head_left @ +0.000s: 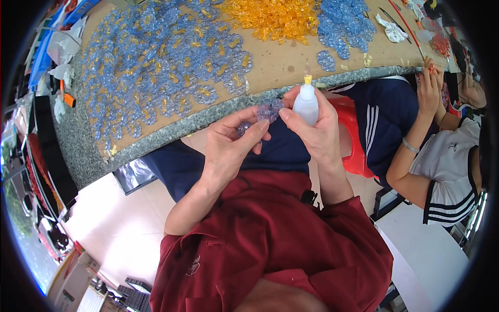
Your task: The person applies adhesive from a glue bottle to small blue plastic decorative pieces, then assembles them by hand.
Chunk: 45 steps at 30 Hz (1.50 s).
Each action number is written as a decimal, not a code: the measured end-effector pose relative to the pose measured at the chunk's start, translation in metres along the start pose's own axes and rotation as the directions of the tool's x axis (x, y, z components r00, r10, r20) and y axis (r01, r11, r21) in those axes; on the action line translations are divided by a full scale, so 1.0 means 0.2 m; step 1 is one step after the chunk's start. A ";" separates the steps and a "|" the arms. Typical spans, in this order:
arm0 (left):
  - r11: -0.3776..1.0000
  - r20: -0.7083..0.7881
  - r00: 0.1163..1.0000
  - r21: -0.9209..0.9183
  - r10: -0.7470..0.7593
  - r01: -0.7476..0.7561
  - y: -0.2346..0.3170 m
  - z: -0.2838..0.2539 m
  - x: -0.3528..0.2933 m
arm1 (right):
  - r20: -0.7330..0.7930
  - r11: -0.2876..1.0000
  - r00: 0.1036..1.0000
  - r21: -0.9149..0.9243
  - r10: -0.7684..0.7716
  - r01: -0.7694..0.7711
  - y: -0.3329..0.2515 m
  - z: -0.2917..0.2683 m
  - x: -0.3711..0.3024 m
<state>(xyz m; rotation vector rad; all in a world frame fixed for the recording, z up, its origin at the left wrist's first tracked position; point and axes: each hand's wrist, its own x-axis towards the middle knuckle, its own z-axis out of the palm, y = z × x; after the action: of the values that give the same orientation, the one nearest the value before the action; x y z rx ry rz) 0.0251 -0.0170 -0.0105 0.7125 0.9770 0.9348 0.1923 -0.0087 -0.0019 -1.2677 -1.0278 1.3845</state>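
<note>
My left hand (232, 138) pinches a clear purple-blue plastic flower-shaped piece (269, 112) between thumb and fingers, just off the table's front edge. A second similar piece (243, 128) shows in the curl of the same hand. My right hand (318, 127) grips a white squeeze bottle (306, 105) with a yellow-based nozzle pointing up and away from me. The thumb and fingertips of that hand also reach the right side of the pinched piece.
Many blue pieces with yellow inserts (171, 73) cover the brown-topped table (291, 67). Piles of loose orange pieces (275, 18) and blue pieces (345, 26) lie farther back. One blue piece (326, 61) sits apart. A co-worker (442, 151) works at the right, beside a red stool (353, 148).
</note>
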 end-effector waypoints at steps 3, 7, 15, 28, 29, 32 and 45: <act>0.982 -0.029 0.994 -0.158 -0.106 0.100 0.03 -0.03 0.00 | 0.114 0.995 0.993 -0.096 -0.014 0.025 -0.02 -0.03 0.02; 0.985 0.070 0.988 0.114 -0.138 0.129 0.09 -0.07 0.01 | 0.258 0.986 0.965 -0.166 0.051 -0.008 -0.08 -0.05 0.06; 0.982 0.075 0.979 0.032 -0.189 0.188 0.08 -0.08 0.01 | 0.176 0.949 0.983 -0.295 -0.057 0.108 -0.09 -0.01 0.02; 0.998 -0.130 0.991 -0.064 0.019 -0.028 0.05 -0.09 -0.03 | 0.090 0.792 0.923 -0.487 -0.373 0.368 -0.09 0.00 -0.13; 0.997 -0.132 0.991 -0.065 0.019 -0.028 0.05 -0.09 -0.03 | 0.102 0.766 0.899 -0.487 -0.426 0.419 -0.09 0.00 -0.13; 0.994 -0.107 0.994 -0.103 0.015 -0.026 0.05 -0.09 -0.03 | 0.132 0.712 0.852 -0.493 -0.507 0.500 -0.08 -0.01 -0.11; 0.995 -0.120 0.993 -0.099 -0.013 0.001 0.05 -0.08 -0.03 | 0.125 0.722 0.876 -0.518 -0.467 0.459 -0.06 0.00 -0.10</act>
<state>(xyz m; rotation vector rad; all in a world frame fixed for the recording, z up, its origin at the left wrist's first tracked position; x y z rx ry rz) 0.0052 -0.0167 -0.0067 0.5740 1.0309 1.0217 0.1927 -0.0270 0.0139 -1.2743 -1.6707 0.7093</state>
